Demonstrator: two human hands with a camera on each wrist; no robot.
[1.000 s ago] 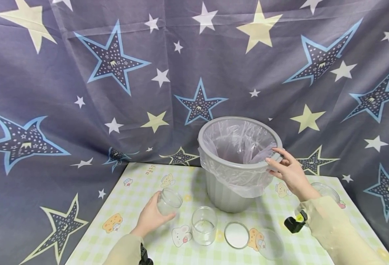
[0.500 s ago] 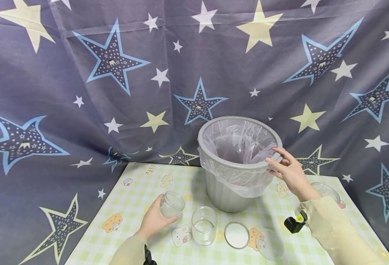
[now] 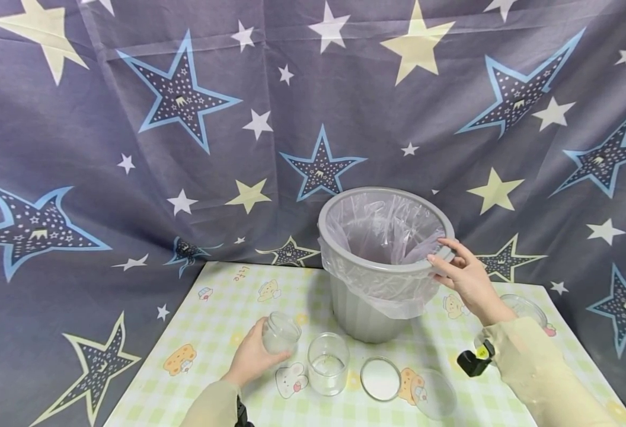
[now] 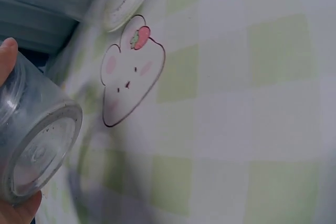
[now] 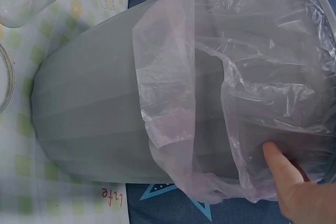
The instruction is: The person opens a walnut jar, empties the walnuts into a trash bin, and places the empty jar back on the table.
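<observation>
My left hand point(image 3: 251, 356) grips a clear jar point(image 3: 283, 333) round its side, mouth up and tilted. The left wrist view shows the jar's base point(image 4: 44, 156) held off the tablecloth, its shadow beside it. My right hand point(image 3: 473, 284) holds the rim of a grey trash bin point(image 3: 369, 314) at its right side. A thin translucent bag point(image 3: 382, 290) lines the bin and is folded over the rim. In the right wrist view the thumb point(image 5: 281, 166) presses against the bag just below the rim.
A second clear jar point(image 3: 328, 379) stands in front of the bin. Right of it lie a round rimmed lid point(image 3: 380, 379) and a clear disc point(image 3: 437, 394). Another clear round piece point(image 3: 526, 307) sits behind the right wrist. A starry curtain point(image 3: 291, 89) hangs behind the checked tablecloth point(image 3: 222, 308).
My left hand has moved slightly to the right and nearer to me with the jar, closer to the standing jar. The right hand stays on the bin's rim.
</observation>
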